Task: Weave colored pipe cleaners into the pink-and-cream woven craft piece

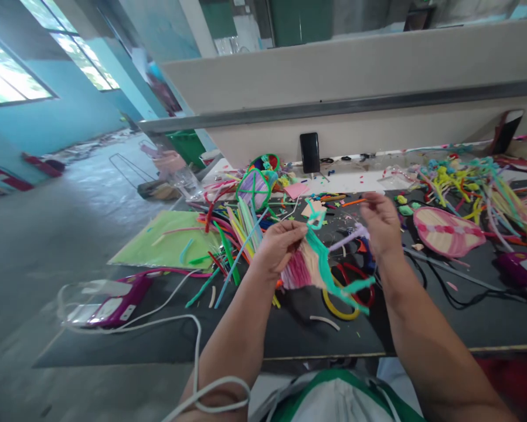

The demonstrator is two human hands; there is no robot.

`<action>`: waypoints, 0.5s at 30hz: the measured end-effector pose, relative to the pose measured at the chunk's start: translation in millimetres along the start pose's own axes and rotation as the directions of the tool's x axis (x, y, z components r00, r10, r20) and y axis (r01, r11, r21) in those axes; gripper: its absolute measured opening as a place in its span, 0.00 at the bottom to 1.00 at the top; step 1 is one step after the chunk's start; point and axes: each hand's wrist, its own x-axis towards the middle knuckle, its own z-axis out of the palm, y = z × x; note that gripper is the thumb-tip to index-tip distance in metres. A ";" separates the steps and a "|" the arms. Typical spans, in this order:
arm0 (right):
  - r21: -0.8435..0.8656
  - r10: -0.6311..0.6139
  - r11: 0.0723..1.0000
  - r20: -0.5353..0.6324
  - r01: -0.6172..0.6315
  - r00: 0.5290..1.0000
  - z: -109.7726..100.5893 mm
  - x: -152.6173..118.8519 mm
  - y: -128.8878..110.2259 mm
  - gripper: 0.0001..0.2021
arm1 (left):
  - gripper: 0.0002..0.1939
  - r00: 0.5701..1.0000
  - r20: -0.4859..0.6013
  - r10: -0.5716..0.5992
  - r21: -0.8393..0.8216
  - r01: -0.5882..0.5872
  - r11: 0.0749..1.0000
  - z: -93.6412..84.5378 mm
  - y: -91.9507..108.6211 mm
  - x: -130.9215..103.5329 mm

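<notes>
My left hand pinches the upper edge of a small craft piece wrapped in pink and cream strands. A fuzzy teal pipe cleaner runs along its right side, with loose ends at the lower right and a bent loop at the top. My right hand is raised to the right of the piece, apart from it, its fingers curled together and slightly blurred. Whatever those fingers hold, if anything, is hidden. Close by are an orange stick and a lilac pipe cleaner. Yellow-handled scissors lie below the piece.
A purple glue gun lies at left; its white cord crosses my left forearm. Another purple tool is at right. Around them lie a green sheet, a pink oval craft piece and pipe-cleaner heaps. A phone leans on the partition.
</notes>
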 end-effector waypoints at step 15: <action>-0.632 -0.327 0.570 0.413 0.526 0.850 37.0 -50.1 -35.6 0.07 | 0.10 0.973 -0.072 0.221 0.502 -0.155 0.851 11.0 -8.1 -0.3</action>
